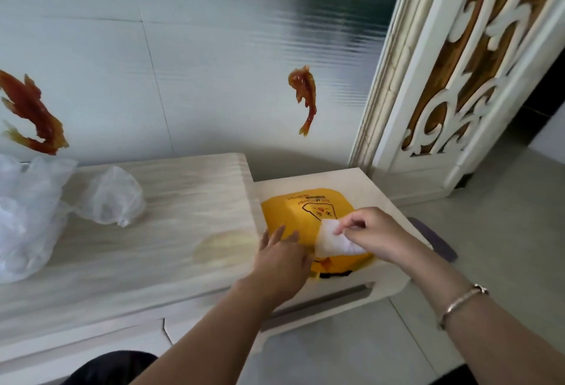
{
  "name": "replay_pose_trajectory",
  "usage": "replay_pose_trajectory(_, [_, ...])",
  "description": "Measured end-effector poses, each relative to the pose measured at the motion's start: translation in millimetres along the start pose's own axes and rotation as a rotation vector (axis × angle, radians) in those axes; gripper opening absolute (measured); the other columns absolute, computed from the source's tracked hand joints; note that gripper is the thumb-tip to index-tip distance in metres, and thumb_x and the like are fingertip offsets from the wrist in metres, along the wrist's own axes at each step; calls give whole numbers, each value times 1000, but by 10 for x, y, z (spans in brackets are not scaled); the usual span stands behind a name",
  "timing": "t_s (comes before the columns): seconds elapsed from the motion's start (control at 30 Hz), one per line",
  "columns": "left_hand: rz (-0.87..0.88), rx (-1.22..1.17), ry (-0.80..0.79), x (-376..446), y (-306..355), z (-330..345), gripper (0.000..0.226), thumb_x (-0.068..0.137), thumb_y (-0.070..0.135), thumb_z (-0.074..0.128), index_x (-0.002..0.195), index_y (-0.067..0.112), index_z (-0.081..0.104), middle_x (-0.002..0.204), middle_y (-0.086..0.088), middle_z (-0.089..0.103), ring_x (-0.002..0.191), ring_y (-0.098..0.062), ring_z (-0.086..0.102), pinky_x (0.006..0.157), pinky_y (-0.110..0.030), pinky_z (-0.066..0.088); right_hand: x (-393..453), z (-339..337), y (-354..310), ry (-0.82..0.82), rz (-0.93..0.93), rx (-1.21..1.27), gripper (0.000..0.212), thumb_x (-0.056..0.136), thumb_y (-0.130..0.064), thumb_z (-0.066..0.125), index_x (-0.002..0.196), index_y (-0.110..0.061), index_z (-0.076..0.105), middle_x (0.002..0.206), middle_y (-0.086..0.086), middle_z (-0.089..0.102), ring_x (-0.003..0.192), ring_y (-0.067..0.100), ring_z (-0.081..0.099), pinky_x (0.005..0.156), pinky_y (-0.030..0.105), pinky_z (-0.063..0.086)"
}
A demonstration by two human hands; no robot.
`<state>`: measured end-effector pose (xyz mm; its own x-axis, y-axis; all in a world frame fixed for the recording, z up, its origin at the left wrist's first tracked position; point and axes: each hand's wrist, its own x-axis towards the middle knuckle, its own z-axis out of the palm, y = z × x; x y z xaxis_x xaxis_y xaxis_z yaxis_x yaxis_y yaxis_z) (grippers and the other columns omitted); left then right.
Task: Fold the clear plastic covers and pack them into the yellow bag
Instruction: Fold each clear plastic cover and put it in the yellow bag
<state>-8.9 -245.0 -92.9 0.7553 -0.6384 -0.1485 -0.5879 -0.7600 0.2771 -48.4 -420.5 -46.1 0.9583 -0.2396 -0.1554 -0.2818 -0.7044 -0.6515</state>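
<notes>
Pale wooden table [153,231] at left carries unfolded clear covers [110,198], while the right hand [371,231] pinches a folded cover [333,239] over the yellow bag [293,210] (left hand [282,254] flat, steadying), ready for tucking inside

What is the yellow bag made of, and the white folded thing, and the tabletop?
The yellow bag looks like thin glossy plastic: smooth, shiny, printed on. The folded cover pinched by the right hand seems to be thin plastic film, milky where layered. The tabletop looks like pale wood or a wood-print laminate; streaky grain shows, but which one is unclear.
</notes>
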Motion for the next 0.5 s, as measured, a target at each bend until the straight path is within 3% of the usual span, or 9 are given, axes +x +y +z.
replay_pose_trajectory(0.1, [-56,-59,73,91,8,0,39,103,33,28,123,19,60,135,0,54,138,-22,35,118,-38,14,22,-91,84,-164,59,-40,21,92,-20,55,85,-27,73,113,-5,67,110,13,57,96,31,45])
replay_pose_trajectory(0.17, [-77,-223,211,146,27,-38,35,102,28,34,119,15,62,126,-3,60,120,-24,52,107,-33,33,60,-85,165,-260,96,-98,18,93,-25,56,93,-24,73,115,-2,67,111,16,57,99,33,44])
replay_pose_trajectory(0.27, [-114,-467,347,184,28,-116,32,100,22,42,123,13,61,124,-7,61,111,-25,56,92,-30,45,141,1,244,-257,121,-80,24,95,-30,54,111,-22,68,123,-1,62,115,18,55,103,36,43])
replay_pose_trajectory(0.4, [-131,-555,456,217,-11,-136,33,99,15,44,127,13,60,123,-9,63,110,-26,58,90,-28,46,286,107,141,-155,146,145,36,94,-20,51,129,-28,58,128,-8,48,125,17,44,107,37,40])
replay_pose_trajectory(0.5, [-109,-565,467,231,-26,-115,33,98,13,44,126,13,61,123,-8,64,111,-25,58,92,-30,46,437,242,20,-97,153,303,39,94,-19,52,132,-29,55,133,-8,49,124,19,46,107,41,41])
